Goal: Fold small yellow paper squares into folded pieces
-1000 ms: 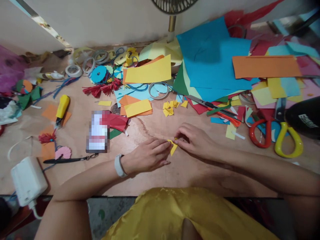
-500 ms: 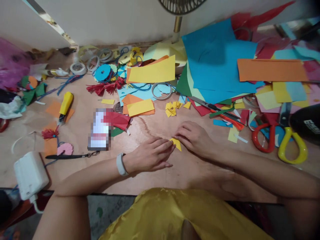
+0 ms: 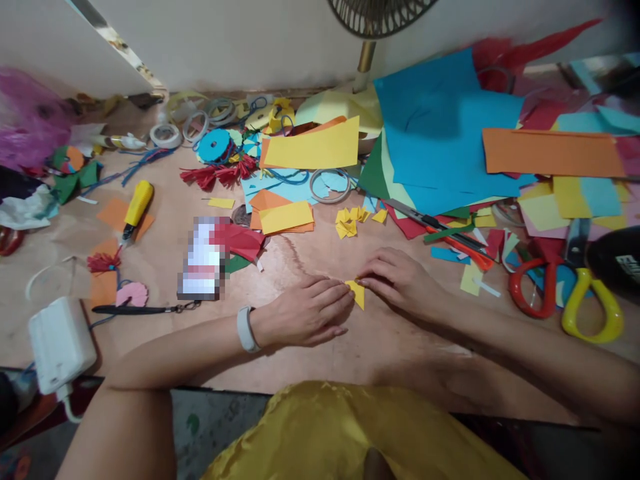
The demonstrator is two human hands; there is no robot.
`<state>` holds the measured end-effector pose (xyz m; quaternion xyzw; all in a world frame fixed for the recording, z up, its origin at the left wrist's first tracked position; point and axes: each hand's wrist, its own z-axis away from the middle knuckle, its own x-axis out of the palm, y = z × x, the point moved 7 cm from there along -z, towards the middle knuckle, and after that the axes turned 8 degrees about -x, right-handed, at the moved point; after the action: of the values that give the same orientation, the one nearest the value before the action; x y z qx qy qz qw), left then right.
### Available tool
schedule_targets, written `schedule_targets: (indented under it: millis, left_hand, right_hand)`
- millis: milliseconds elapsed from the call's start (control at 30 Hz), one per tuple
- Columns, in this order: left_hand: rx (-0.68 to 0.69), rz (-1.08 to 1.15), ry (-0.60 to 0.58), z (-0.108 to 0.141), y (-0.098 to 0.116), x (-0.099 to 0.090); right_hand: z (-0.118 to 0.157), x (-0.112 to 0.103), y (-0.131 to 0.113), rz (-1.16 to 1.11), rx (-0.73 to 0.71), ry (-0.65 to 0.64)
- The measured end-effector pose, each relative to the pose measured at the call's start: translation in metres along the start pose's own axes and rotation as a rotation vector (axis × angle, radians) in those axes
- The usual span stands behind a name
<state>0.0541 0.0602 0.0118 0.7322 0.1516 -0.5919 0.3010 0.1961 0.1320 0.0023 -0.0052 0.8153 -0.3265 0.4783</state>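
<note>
A small folded piece of yellow paper (image 3: 357, 294) lies on the wooden table between my two hands, one pointed corner facing me. My left hand (image 3: 310, 311), a grey band on its wrist, rests low with its fingers together and their tips holding the paper's left edge. From the other side, my right hand (image 3: 397, 277) has thumb and fingers closed on its upper right corner. The fingers partly cover the piece. Just beyond my hands sits a small cluster of folded yellow paper pieces (image 3: 349, 222).
Large scissors (image 3: 593, 307) and a utility knife (image 3: 440, 230) lie to the right, near blue paper sheets (image 3: 450, 133). Leftward are a blurred-screen phone (image 3: 200, 260), a yellow-handled cutter (image 3: 137, 207) and a white power adapter (image 3: 63, 343). Tape rolls (image 3: 165, 135) and a fan (image 3: 380, 13) stand behind.
The whole view has shifted slightly. The yellow paper has turned a little between my fingers, and my right fingertips have moved slightly along its upper edge.
</note>
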Motion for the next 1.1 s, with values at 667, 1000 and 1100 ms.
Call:
schedule_targets:
  millis: [667, 1000, 1100]
  left_hand:
    - [-0.082, 0.066, 0.023, -0.007, -0.006, 0.0]
    - [-0.07, -0.007, 0.027, -0.007, -0.001, 0.004]
    - [-0.074, 0.009, 0.018, -0.006, -0.003, 0.005]
  right_hand:
    - [0.024, -0.005, -0.041, 0.447, -0.416, 0.102]
    - [0.012, -0.013, -0.004, -0.061, 0.119, 0.046]
    - [0.009, 0.001, 0.027, -0.358, 0.617, -0.219]
